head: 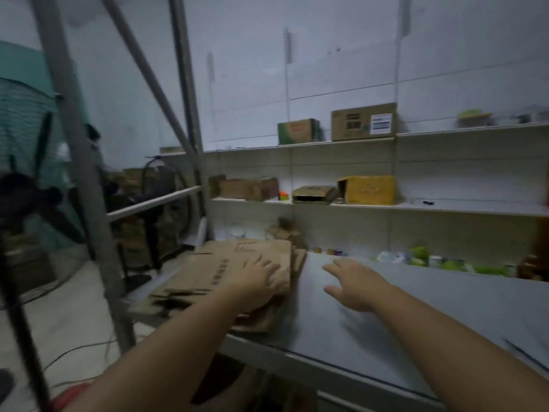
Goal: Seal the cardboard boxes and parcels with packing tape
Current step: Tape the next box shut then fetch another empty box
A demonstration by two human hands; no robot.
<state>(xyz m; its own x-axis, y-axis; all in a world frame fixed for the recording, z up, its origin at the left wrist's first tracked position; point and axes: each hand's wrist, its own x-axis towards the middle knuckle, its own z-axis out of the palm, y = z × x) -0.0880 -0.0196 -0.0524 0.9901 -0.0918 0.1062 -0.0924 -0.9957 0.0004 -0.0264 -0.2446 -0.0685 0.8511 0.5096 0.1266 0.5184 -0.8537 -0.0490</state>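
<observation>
On the right edge of the flattened cardboard stack [237,269], at about 7 o'clock from picture centre, the left hand [261,281] lies palm down with fingers curled over the top sheet's rim, gripping it. Just to its 3 o'clock, the right hand [353,286] hovers over the bare grey table [430,316], fingers spread wide and holding nothing; whether the palm touches the surface cannot be told.

Several flattened boxes make up the stack, their exact number lost in blur, and its left part overhangs the table's left end. No tape roll is visible.

Counting outward: two hands, one table, two wall shelves at 1 to 3 o'clock. The upper shelf [445,130] carries one green box [298,131] and one brown labelled box [364,121]. The lower shelf [445,208] holds a yellow box [368,190], a low flat box [313,194] beside it, and brown cartons [249,188] further left.

At 9 o'clock stands a black fan [26,197], with grey metal posts [86,185] between it and the table.

Open tabletop runs from the right hand toward 4 o'clock, clear to the near edge.
</observation>
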